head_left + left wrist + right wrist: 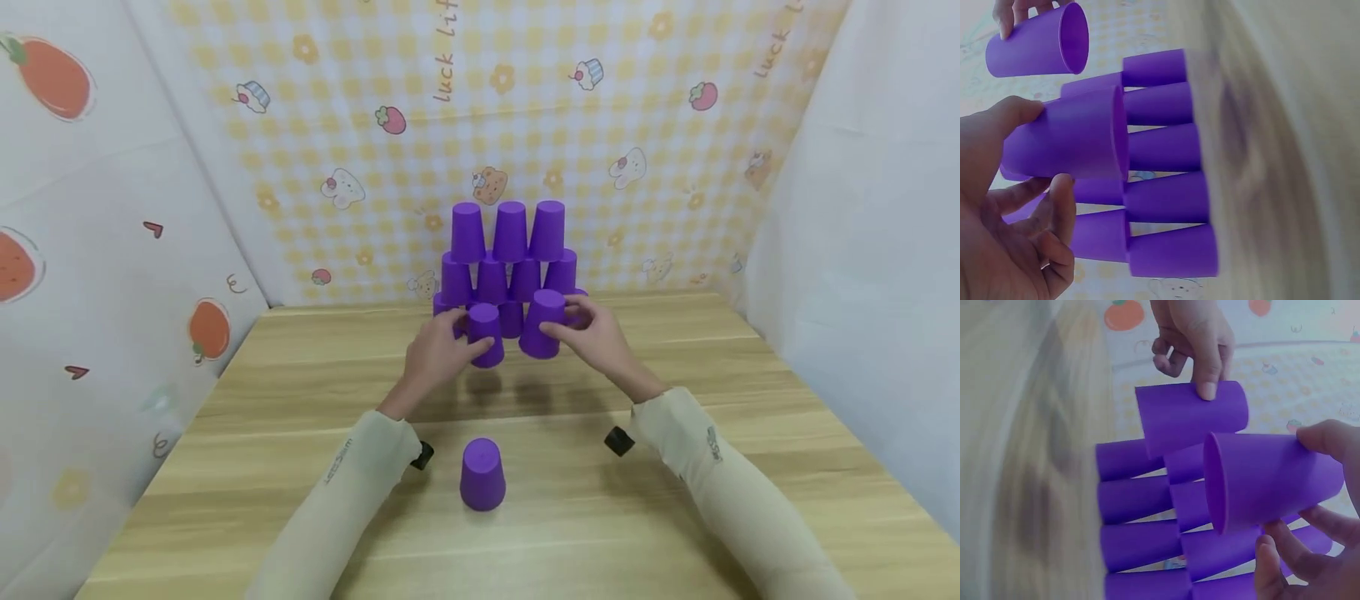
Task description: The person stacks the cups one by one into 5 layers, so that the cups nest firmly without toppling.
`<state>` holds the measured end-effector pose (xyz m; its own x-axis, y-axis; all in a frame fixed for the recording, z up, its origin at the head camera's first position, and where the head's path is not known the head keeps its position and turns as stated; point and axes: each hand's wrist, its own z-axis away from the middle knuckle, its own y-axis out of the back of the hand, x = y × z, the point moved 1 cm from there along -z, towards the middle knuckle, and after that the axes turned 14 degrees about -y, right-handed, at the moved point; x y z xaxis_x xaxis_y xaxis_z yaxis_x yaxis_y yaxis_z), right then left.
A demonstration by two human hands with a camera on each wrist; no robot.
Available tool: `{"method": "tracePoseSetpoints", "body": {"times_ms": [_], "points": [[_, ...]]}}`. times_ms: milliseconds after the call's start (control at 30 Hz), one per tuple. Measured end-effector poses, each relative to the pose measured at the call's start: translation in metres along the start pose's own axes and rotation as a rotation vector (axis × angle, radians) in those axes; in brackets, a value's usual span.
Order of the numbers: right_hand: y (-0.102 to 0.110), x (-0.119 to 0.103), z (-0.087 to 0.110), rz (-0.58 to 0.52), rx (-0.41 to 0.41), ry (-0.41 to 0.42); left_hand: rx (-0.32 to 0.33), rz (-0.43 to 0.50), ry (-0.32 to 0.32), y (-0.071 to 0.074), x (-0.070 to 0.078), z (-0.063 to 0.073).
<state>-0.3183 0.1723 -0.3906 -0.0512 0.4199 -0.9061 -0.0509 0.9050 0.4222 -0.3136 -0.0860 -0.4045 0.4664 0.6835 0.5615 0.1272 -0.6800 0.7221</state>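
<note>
My left hand [437, 348] pinches an upside-down purple cup [487, 342] between thumb and fingers. To its right, my right hand [602, 340] grips a second upside-down purple cup [542, 327], slightly tilted. Both cups hang above the table, their shadows falling below them, in front of a stacked wall of purple cups [512, 232]. Three cups form the wall's top row, over a middle and a bottom row of several each; the held cups and hands partly hide the bottom row. In the left wrist view, the open rim of the left cup [1066, 137] faces the tabletop.
One more purple cup [482, 477] stands upside down on the wooden table [337, 367], between my forearms and nearer me. A checked, printed cloth [502, 108] hangs behind the wall of cups. Pale sheets [862, 192] close off both sides. Dark wrist pieces [619, 441] stick out below the sleeves.
</note>
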Motion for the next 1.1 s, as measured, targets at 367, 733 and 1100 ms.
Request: {"method": "tracePoseSetpoints", "body": {"times_ms": [367,733,1100], "points": [[0.003,-0.041,-0.020,-0.023,0.140,0.063,0.066,0.029,-0.009,0.036,0.023,-0.037],[0.014,-0.089,-0.049,-0.040,0.271,0.146,0.174,0.065,-0.013,0.063,0.055,-0.080],[0.025,-0.125,-0.085,0.005,0.339,0.206,0.200,-0.007,0.024,0.096,0.079,-0.130]]}}
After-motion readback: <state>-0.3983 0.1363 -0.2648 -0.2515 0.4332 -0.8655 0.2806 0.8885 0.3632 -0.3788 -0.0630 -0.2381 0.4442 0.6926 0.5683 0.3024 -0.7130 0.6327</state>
